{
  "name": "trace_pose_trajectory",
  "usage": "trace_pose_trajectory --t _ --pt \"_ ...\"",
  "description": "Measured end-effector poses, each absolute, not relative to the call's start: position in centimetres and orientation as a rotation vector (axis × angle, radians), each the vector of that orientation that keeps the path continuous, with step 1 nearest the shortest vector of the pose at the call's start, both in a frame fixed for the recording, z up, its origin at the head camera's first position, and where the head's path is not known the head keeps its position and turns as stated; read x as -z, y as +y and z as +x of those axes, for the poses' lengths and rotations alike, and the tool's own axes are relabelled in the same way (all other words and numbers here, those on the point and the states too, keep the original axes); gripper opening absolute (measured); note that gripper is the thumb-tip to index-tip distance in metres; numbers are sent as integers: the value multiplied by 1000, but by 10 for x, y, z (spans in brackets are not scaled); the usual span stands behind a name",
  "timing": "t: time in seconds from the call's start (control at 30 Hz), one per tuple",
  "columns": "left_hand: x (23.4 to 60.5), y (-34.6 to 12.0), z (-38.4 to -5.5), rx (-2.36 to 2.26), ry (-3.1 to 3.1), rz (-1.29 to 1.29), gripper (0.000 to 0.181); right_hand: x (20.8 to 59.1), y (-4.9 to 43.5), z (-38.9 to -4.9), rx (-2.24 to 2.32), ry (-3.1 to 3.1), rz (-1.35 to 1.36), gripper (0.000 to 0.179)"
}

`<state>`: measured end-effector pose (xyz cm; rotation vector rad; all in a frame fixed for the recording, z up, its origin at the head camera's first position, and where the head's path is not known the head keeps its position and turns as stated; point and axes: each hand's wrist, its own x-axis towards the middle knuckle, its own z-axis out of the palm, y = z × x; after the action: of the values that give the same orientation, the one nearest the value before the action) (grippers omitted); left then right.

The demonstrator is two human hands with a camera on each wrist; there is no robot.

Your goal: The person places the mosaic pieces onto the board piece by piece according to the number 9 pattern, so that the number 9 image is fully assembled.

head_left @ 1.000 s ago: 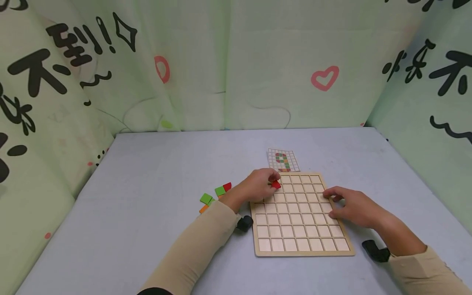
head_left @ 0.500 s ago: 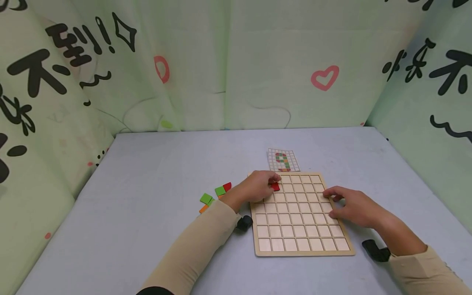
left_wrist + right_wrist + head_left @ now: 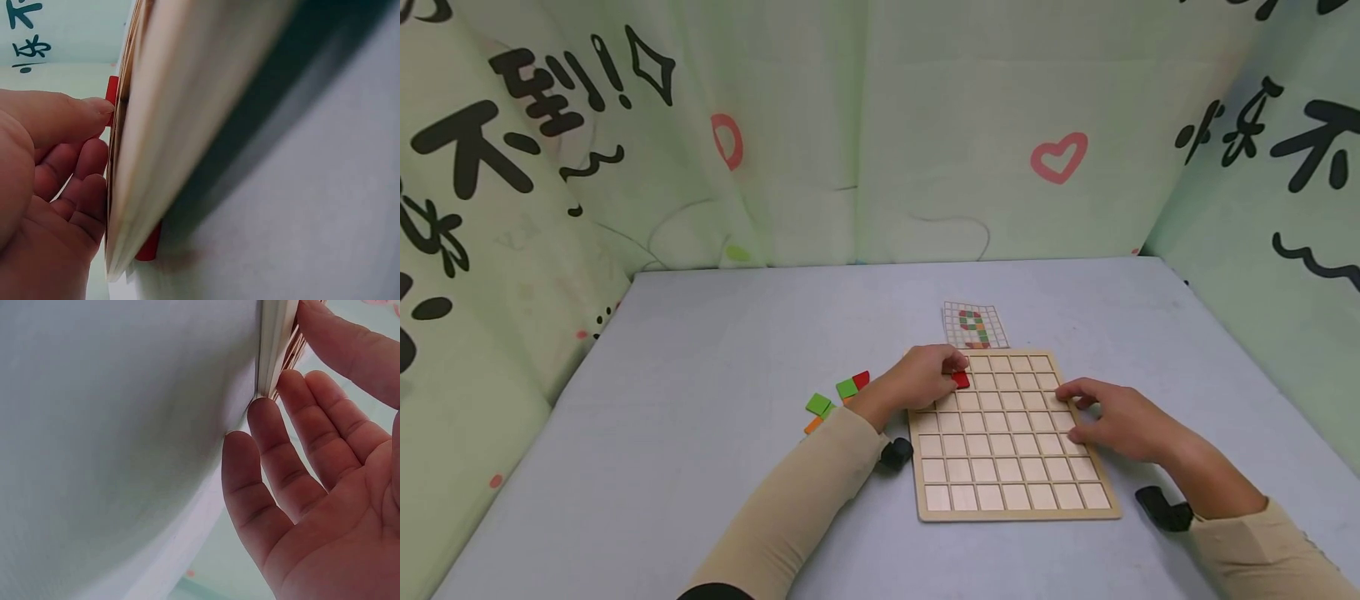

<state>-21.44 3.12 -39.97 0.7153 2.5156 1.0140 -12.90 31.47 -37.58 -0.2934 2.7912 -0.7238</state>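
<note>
My left hand (image 3: 927, 377) is at the top left corner of a wooden grid board (image 3: 1006, 472). It pinches a small red tile (image 3: 961, 381) at the board's surface. In the left wrist view, the thumb tip lies against this red tile (image 3: 111, 89), and the index finger is mostly hidden behind the thumb. On the board's right rim rests my right hand (image 3: 1118, 421), its fingers extended and loosely spread. The right wrist view has the thumb and fingertips at the board's edge (image 3: 275, 347).
Left of the board lie several loose tiles, among them a green tile (image 3: 818, 403), a red tile (image 3: 861, 379) and an orange tile (image 3: 813, 426). A pattern card (image 3: 992, 325) with coloured squares lies behind the board. Printed curtains (image 3: 805, 167) surround the white table (image 3: 700, 375).
The red tile under my left fingers has turned slightly and appears to lie flatter on the board. My left hand has shifted only a little; the right hand stays on the rim.
</note>
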Motion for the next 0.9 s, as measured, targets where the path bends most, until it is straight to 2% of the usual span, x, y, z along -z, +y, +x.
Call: trace_pose_trajectory --t 0.9 --pt "396 34 -213 -1004 2539 684 18 375 314 -128 714 2796 -298 54"
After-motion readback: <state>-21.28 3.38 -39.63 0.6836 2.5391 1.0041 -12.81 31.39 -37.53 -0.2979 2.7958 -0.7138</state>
